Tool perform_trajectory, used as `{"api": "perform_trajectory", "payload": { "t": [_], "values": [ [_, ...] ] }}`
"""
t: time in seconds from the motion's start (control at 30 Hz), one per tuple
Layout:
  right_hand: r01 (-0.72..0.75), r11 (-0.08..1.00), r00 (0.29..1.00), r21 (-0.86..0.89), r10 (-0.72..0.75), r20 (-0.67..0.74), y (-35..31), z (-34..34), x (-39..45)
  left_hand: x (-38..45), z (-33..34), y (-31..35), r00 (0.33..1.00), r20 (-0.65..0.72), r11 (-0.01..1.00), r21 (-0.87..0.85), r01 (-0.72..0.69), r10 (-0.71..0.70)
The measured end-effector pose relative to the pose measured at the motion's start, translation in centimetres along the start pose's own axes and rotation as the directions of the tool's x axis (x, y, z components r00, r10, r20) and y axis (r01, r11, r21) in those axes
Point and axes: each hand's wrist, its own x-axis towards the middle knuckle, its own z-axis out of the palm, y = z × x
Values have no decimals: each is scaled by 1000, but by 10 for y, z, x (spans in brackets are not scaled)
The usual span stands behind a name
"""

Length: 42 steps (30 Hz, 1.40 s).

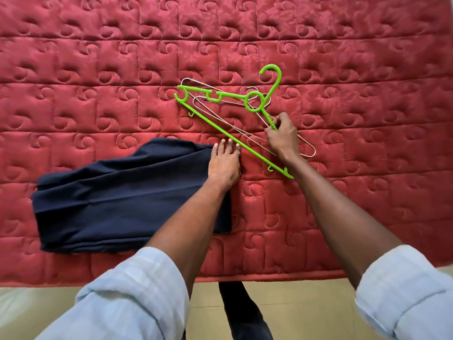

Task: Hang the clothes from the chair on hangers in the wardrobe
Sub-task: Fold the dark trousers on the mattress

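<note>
The red quilted bed cover fills nearly the whole view, its near edge running just above the pale floor where the person stands. Wide stretches of bare quilt lie open toward the far edge and out to both sides; the things are bunched in the middle, nearer the front edge than the back.

One dark navy folded garment lies left of centre, its lower end close to the bed's near edge. The left hand rests flat on the garment's right end, fingers straight and close together, their tips reaching onto the quilt and almost touching the long bar of the hanger.

One bright green plastic hanger lies slanted just right of the garment, hook pointing toward the far right, its long bar running down toward the near edge. The right hand pinches the hanger's ribbed right arm between curled fingers and thumb. Tangled under and through the green one are thin silver wire hangers; I make out at least two, but the overlap stops me counting surely.

Two arms reach in from the near edge, each with a rolled pale blue sleeve. A dark trouser leg shows below the bed's edge.
</note>
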Motion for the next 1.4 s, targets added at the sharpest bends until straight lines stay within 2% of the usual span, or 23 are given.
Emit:
{"api": "perform_trajectory", "payload": {
  "t": [0.07,0.13,0.2,0.23,0.27,0.3,0.33,0.37,0.4,0.43,0.53,0.63,0.7,0.8,0.87,0.97,1.03,1.1,1.17,1.27,1.4],
  "values": [
    [-74,966,990,246,40,138,-4,1,-12,-2,-3,-3,1000,-10,999,-22,-27,27],
    [-125,892,985,435,59,163,-4,-1,-29,-7,-5,-8,997,-33,992,-107,-66,63],
    [-166,773,985,613,107,132,-7,-2,-51,-23,-9,-13,980,-194,926,-359,-112,43],
    [-179,710,984,681,129,125,-7,1,-63,-33,-6,-15,957,-287,845,-521,-120,-41],
    [-193,649,981,736,149,125,-9,5,-77,-44,-3,-16,926,-339,719,-684,-121,-167],
    [-217,597,975,773,176,137,-10,10,-91,-55,-3,-15,900,-311,534,-839,-108,-305],
    [-252,546,965,799,203,165,-13,18,-106,-69,-6,-14,884,-231,305,-946,-107,-406],
    [-287,501,955,816,218,202,-15,28,-120,-80,-11,-11,883,-142,93,-989,-112,-447],
    [-322,463,944,826,218,246,-17,37,-134,-91,-14,-10,880,-75,-47,-993,-110,-470],
    [-359,436,932,825,220,289,-18,45,-145,-99,-15,-11,866,-49,-80,-992,-102,-497],
    [-471,349,880,810,250,404,-14,59,-163,-117,6,-26,818,-77,54,-997,-56,-571],
    [-530,276,840,802,298,453,-5,63,-161,-131,30,-38,790,-99,224,-973,49,-605],
    [-556,304,824,773,323,466,5,66,-160,-137,38,-40,785,-104,313,-942,118,-611],
    [-558,334,818,759,372,438,18,68,-161,-144,38,-34,813,-103,463,-859,217,-573],
    [-540,336,823,772,405,399,23,64,-161,-147,35,-27,807,-99,521,-807,277,-583],
    [-514,293,819,806,448,360,28,63,-161,-146,24,-12,803,-224,604,-772,200,-552],
    [-504,258,813,824,465,352,28,67,-163,-137,14,-2,848,-270,696,-702,150,-455],
    [-492,218,804,843,486,343,27,70,-164,-126,4,9,898,-205,781,-590,203,-389],
    [-492,192,790,849,509,342,26,69,-164,-112,-2,18,919,-100,840,-452,299,-381],
    [-528,214,762,822,546,347,26,65,-162,-96,0,28,917,14,869,-315,382,-398],
    [-578,200,745,791,526,411,25,62,-158,-84,8,35,908,69,881,-224,418,-413]
  ]
}}
